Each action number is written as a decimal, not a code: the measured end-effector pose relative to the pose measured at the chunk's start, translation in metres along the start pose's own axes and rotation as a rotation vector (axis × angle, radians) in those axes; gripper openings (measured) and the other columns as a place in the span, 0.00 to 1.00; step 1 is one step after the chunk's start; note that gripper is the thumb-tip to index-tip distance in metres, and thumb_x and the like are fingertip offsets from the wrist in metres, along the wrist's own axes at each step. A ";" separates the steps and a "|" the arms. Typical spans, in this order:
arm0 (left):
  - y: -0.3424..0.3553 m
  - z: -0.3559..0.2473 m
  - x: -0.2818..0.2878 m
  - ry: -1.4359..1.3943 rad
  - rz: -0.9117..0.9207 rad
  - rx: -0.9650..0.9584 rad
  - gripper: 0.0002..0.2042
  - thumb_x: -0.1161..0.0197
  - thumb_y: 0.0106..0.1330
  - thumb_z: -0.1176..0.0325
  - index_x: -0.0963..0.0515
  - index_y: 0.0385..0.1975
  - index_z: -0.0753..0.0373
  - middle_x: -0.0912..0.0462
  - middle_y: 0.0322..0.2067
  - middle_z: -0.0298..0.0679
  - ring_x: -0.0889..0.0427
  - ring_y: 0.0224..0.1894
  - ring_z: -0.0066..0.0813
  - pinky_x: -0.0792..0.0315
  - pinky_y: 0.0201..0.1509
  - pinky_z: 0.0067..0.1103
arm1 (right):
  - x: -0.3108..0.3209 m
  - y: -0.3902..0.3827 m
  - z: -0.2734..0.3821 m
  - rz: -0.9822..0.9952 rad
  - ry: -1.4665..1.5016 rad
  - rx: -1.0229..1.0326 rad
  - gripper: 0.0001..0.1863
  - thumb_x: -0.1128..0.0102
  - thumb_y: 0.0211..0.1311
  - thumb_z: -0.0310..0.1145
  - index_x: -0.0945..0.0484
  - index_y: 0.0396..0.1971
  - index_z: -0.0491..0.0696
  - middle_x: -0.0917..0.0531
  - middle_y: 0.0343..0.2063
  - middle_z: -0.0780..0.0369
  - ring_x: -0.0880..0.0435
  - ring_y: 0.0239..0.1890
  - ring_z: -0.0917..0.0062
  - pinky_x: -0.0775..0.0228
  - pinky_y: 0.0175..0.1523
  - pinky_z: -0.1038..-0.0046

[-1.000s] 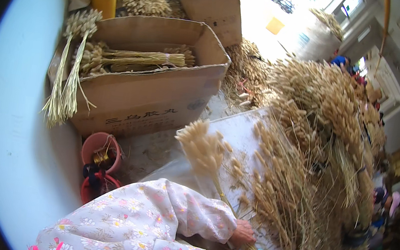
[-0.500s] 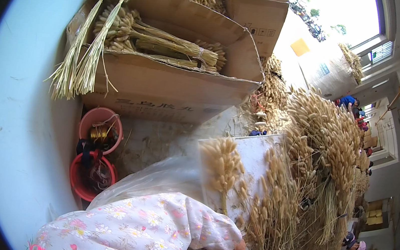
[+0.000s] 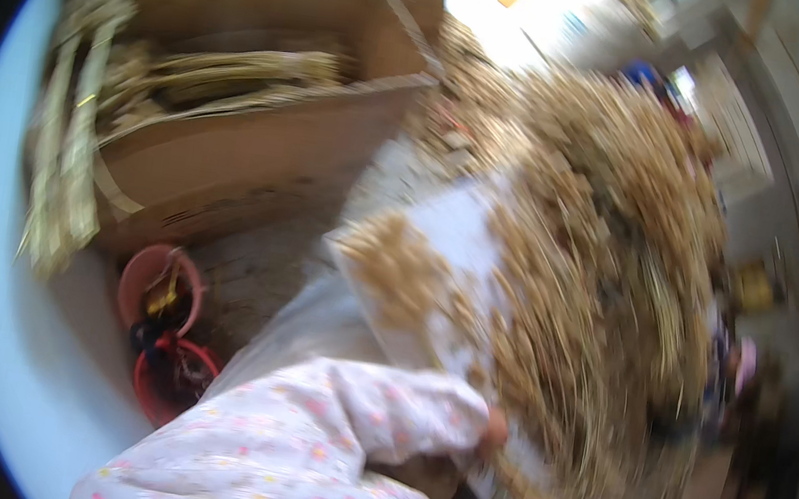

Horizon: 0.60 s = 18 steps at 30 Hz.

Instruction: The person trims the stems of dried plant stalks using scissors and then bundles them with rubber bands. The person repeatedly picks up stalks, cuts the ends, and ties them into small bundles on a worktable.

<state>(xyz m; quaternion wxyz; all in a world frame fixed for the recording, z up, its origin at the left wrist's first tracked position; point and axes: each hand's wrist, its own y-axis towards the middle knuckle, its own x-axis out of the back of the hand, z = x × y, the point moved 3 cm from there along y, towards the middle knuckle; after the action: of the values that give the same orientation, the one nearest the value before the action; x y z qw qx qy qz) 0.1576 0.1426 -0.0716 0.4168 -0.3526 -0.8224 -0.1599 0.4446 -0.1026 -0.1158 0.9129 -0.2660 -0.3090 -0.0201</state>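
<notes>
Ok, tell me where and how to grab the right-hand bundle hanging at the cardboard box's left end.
Probably grip the right-hand bundle around mid-stem, from the near side: its long stems run down the picture below the blurred heads, with the other bundle close on its left and the cardboard box to its right.

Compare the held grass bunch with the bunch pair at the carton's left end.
Support: the held bunch is in the left hand; the carton pair is at the carton's left end, no hand on it.
Pose: the held bunch slants, heads to upper left; the carton pair is steeper, stems down.
Count: held bunch, one; carton pair, two.
Shared: straw-tan colouring; both blurred.
</notes>
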 end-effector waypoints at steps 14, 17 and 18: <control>-0.009 0.006 0.011 -0.042 0.071 -0.068 0.24 0.43 0.58 0.43 0.25 0.37 0.60 0.21 0.32 0.49 0.23 0.41 0.51 0.30 0.44 0.39 | 0.039 -0.053 0.050 0.463 0.812 0.180 0.27 0.51 0.51 0.17 0.39 0.55 0.45 0.27 0.19 0.61 0.30 0.13 0.81 0.29 0.25 0.73; -0.011 -0.001 0.012 0.030 0.068 -0.059 0.22 0.44 0.60 0.44 0.26 0.38 0.60 0.21 0.31 0.50 0.22 0.39 0.51 0.30 0.42 0.40 | 0.041 -0.046 0.071 0.150 0.864 0.347 0.25 0.52 0.56 0.18 0.39 0.55 0.45 0.30 0.16 0.63 0.30 0.13 0.81 0.30 0.23 0.74; -0.011 -0.003 0.011 0.058 0.069 -0.055 0.22 0.44 0.61 0.44 0.26 0.38 0.60 0.21 0.30 0.50 0.22 0.39 0.51 0.30 0.41 0.40 | 0.039 -0.042 0.078 0.072 0.908 0.361 0.23 0.53 0.58 0.19 0.38 0.55 0.44 0.31 0.16 0.64 0.31 0.13 0.82 0.31 0.22 0.76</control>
<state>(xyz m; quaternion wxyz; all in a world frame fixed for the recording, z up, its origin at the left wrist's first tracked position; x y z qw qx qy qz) 0.1468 0.1377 -0.0601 0.4360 -0.3871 -0.7926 -0.1782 0.4250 -0.0950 -0.0214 0.9871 -0.0784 0.1311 -0.0485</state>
